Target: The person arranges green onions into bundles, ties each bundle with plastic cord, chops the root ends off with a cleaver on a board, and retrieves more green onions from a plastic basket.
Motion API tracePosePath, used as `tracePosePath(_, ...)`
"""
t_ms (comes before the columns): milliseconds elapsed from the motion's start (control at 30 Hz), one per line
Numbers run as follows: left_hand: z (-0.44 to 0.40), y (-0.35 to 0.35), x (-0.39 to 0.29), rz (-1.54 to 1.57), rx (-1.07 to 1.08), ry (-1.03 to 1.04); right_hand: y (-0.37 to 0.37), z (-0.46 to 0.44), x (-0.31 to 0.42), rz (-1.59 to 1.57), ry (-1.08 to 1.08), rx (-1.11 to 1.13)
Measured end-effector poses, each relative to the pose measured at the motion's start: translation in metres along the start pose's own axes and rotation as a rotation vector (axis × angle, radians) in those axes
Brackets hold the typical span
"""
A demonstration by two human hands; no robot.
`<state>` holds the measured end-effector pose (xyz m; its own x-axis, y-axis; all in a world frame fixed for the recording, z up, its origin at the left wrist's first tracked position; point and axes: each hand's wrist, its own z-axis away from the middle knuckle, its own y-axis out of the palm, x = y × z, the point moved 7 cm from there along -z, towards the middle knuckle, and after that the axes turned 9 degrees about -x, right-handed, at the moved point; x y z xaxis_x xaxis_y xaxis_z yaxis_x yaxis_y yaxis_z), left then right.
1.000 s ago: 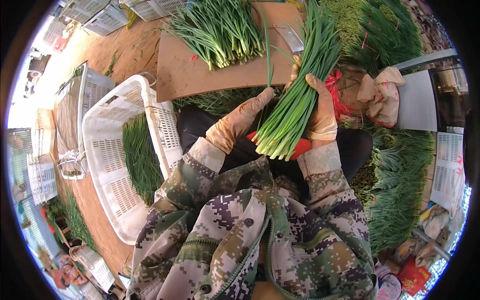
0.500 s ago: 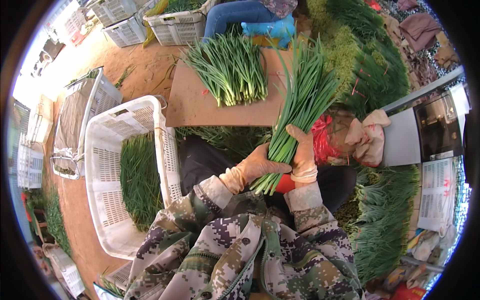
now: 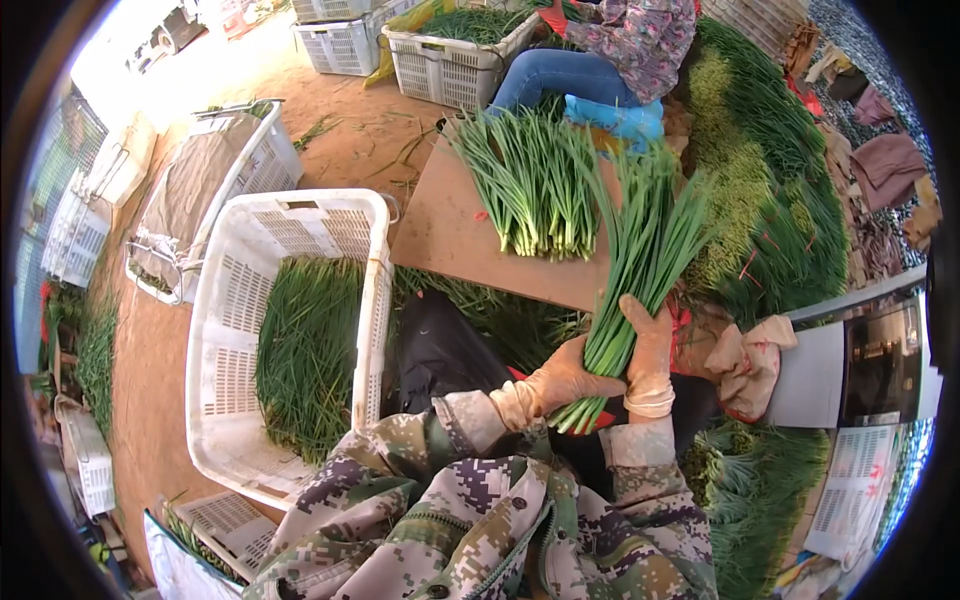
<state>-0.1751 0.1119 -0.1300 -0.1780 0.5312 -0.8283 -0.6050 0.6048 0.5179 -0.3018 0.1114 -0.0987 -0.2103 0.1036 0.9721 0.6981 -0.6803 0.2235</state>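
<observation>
Between my gloved hands I hold a bunch of garlic chives [image 3: 650,235], leaves pointing up and away, cut ends down near my lap. My left hand [image 3: 572,382] is closed around the lower stalks from the left, its thumb across them. My right hand [image 3: 650,350] grips the same bunch from the right, thumb along the stalks. The leaf tips reach over the right part of a brown board [image 3: 430,215]. On that board lies a pile of chives [image 3: 535,190], its pale cut ends toward me.
To my left stands a white plastic crate [image 3: 225,330] with chives [image 3: 310,350] inside. A person in blue jeans [image 3: 570,78] sits beyond the board. Heaped greens [image 3: 790,220] lie at right, near a crumpled brown bag [image 3: 750,365]. Another crate [image 3: 455,75] stands at the back.
The view has swung left, so the surroundings sit farther right and lower. More of the seated person shows. Both my hands keep their hold on the chives.
</observation>
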Motion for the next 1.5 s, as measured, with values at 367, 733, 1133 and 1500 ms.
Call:
tracePosePath(367, -0.141, -0.053, -0.135, 0.05, -0.276, 0.151, 0.133, -0.171, 0.087, 0.106, -0.142, 0.223)
tracePosePath(733, -0.225, -0.197, -0.044, -0.868, -0.747, -0.345, 0.108, -0.254, -0.101, 1.211, -0.39, 0.432)
tracePosePath(1133, -0.201, -0.205, -0.078, -1.401, -0.816, -0.154, -0.007, -0.255, -0.091, 1.064, -0.288, 0.313)
tracePosePath(1500, -0.17, -0.13, -0.115, -1.58, -0.752, 0.651, -0.017, -0.268, -0.109, 1.1, -0.153, 0.342)
